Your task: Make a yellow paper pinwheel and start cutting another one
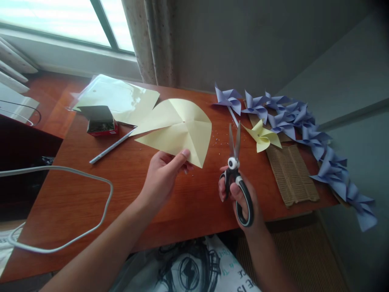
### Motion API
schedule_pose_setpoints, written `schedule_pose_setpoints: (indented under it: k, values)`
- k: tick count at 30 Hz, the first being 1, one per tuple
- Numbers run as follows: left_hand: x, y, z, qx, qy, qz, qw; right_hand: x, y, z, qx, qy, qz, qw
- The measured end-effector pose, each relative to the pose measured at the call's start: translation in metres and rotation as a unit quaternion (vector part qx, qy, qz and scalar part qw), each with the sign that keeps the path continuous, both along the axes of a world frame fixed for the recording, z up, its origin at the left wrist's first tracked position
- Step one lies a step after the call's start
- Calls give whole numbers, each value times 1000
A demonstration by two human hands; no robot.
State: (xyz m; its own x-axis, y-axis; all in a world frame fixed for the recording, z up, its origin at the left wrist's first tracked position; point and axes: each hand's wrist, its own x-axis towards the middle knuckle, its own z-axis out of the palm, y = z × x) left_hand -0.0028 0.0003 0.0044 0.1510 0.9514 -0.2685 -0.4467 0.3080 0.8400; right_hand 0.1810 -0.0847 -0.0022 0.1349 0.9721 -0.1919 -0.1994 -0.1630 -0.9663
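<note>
The pale yellow paper (197, 132), creased toward its middle and split into two flaps at left, is pinched at its lower edge by the left hand (162, 174) over the table (194, 202); black-and-white scissors (233, 163), blades slightly parted, are gripped by the right hand (240, 194).

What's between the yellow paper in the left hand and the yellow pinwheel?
The head view shows tiny pale specks, the parted scissors in the right hand and, just beyond them, the stick of a purple pinwheel.
</note>
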Motion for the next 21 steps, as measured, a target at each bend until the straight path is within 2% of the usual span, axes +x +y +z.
schedule_pose_setpoints:
  k: [4, 8, 14, 21]
  values:
    - [-1, 0, 4, 1, -10, 18, 1000, 8, -20, 6, -82, -18, 109, 990]
    - [1, -1, 3, 0, 13, 11, 1000, 2, -28, 11, -115, -5, 168, 979]
    - [3, -1, 1, 2, 23, -1, 1000, -8, -25, 12, -118, 40, 199, 972]
    - [4, -4, -1, 7, 44, -19, 999, -13, -22, 17, -108, 7, 170, 979]
